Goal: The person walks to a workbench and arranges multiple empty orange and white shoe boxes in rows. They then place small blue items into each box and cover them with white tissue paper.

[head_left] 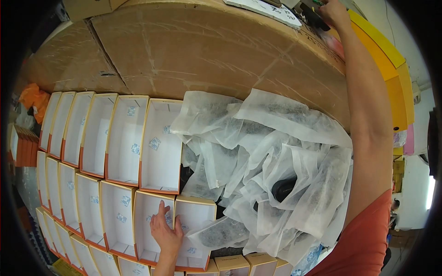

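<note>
My left hand (166, 231) is over an open white-lined box (146, 204) in the middle row, its index finger and thumb apart and nothing visibly held. Small white sachets with blue print (154, 143) lie in many of the boxes, some close to my fingers. My right arm stretches far up to the right. At its end my right hand (335, 14) has bent fingers by a black object (315, 17) and a bit of green; what it grips is partly hidden. Right of the boxes lies a heap of translucent white pouches (276, 175) with dark contents.
Rows of open boxes with orange and gold edges (122, 181) fill the left and front. A large brown carton (207, 50) rises behind them, with a white board (267, 11) on top. Yellow panels (391, 87) stand at right, an orange bag (34, 101) at far left.
</note>
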`<action>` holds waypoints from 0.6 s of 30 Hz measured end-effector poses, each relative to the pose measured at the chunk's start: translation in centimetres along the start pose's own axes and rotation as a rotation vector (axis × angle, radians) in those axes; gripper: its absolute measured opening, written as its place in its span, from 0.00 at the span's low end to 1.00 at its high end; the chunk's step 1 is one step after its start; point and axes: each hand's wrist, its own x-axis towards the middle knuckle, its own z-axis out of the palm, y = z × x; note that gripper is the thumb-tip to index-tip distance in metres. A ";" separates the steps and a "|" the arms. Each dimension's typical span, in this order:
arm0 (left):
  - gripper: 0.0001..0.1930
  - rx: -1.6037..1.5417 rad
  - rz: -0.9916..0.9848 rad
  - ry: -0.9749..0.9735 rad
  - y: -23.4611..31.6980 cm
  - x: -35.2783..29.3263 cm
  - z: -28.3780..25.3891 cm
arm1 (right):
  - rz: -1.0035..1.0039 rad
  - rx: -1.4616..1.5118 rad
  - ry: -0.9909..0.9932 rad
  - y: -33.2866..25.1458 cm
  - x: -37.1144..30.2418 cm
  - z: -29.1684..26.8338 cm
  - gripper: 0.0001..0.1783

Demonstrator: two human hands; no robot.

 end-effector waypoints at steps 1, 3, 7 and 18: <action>0.35 -0.009 -0.022 -0.004 0.0 -0.1 -0.1 | 0.009 -0.088 0.047 -0.4 -0.5 -0.4 0.16; 0.34 -0.066 -0.027 -0.019 -0.1 -0.2 0.1 | -0.192 -0.078 -0.173 3.4 0.6 -1.8 0.24; 0.32 -0.029 0.006 0.017 -0.2 -0.1 -0.1 | -0.159 -0.005 0.020 0.5 -2.5 -3.3 0.26; 0.29 -0.111 -0.043 -0.015 0.2 0.1 0.1 | -0.069 -0.070 -0.144 3.8 -0.3 0.7 0.27</action>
